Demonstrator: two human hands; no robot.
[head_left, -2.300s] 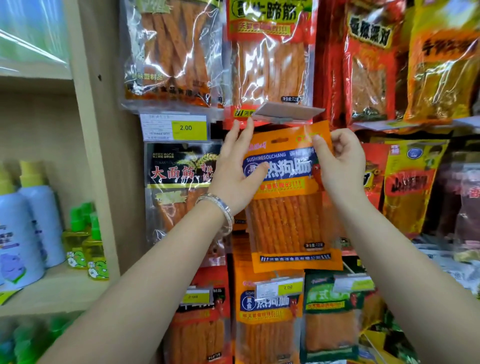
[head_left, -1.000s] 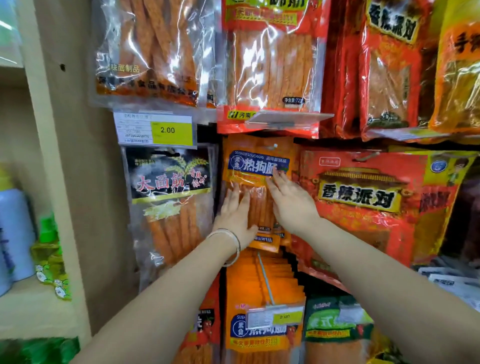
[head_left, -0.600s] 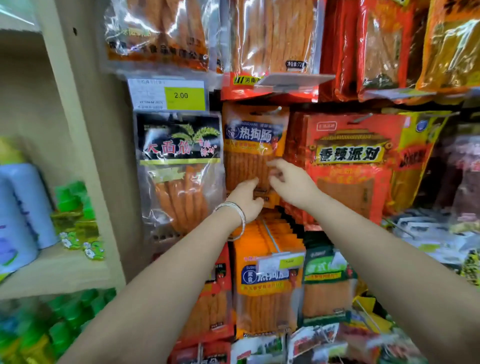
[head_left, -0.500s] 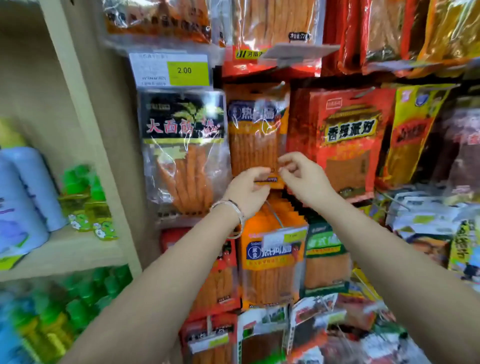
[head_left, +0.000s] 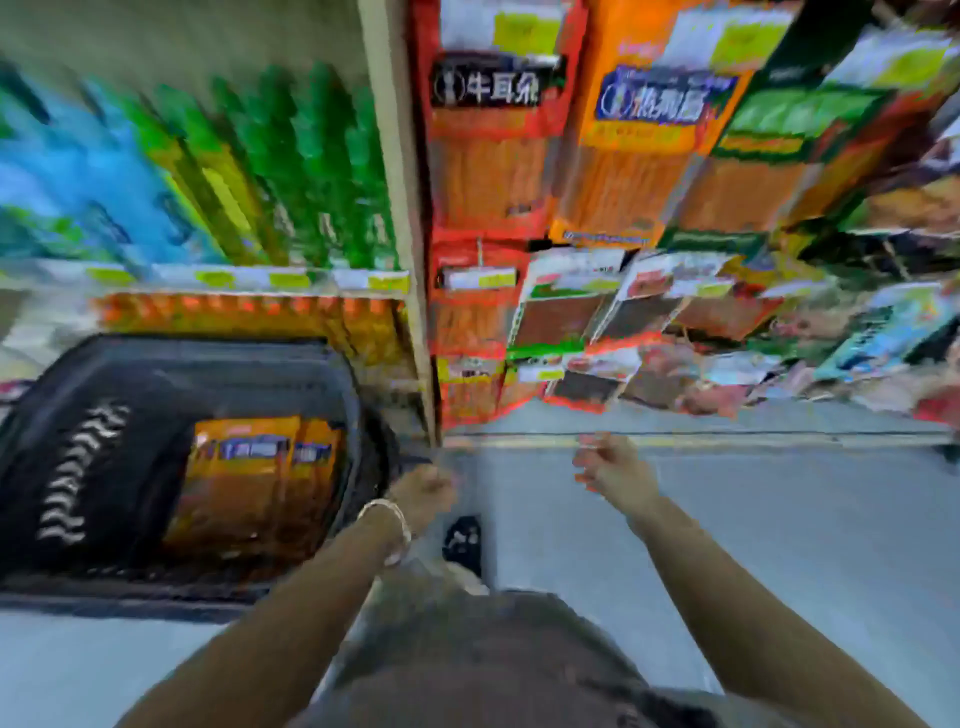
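Reading the fingers (head_left: 586, 460) first: the right hand (head_left: 610, 467) is hanging released and empty. The left hand (head_left: 422, 491) is curling under, and through the blur I cannot tell its grip. The orange packets (head_left: 249, 483) are lying in the black basket (head_left: 78, 467) beside it. I am judging the step as fetching a packet, which is calling for a lowered left reach.

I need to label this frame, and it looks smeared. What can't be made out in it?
All in the head view:
Left hand: motion blur and curled fingers turned away hide whether it pinches anything.
Orange packets in the black basket: print blurred, and their number is unclear.
Shelf price tags: figures smeared by blur.
Hanging packets at the right edge: cut off by the frame.
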